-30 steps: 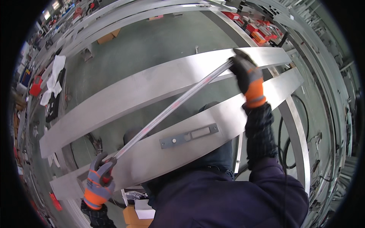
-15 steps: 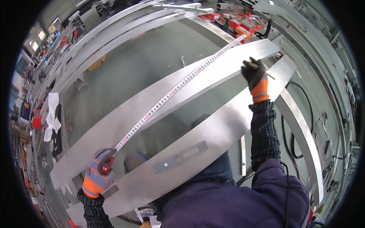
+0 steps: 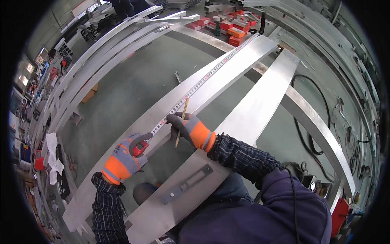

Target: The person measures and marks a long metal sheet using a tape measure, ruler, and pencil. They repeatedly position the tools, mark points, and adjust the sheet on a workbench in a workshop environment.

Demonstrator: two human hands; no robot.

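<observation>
My left hand (image 3: 124, 158), in a grey and orange glove, is closed round a red tape measure (image 3: 140, 148). Its white blade (image 3: 206, 76) runs out along the farther curved silver metal panel (image 3: 245, 59), up to the panel's far right end. My right hand (image 3: 193, 130), gloved too, is closed on a thin yellowish pencil (image 3: 185, 109), which slants across its fingers. The right fingertips are at the lower edge of the blade, a short way from the case. Nearer to me lies a second silver panel (image 3: 260, 97), partly under my right forearm.
A slotted metal plate (image 3: 168, 198) rests on the nearer panel. A metal beam (image 3: 321, 118) curves beneath on the right, with a black cable (image 3: 297, 118) on the floor beside it. Red boxes (image 3: 236, 40) stand at the back, and long metal profiles (image 3: 101, 49) at the left.
My right hand has come from the far right end down and left to the blade near the case. My left hand has shifted right and up, and the blade now lies lower along the panel.
</observation>
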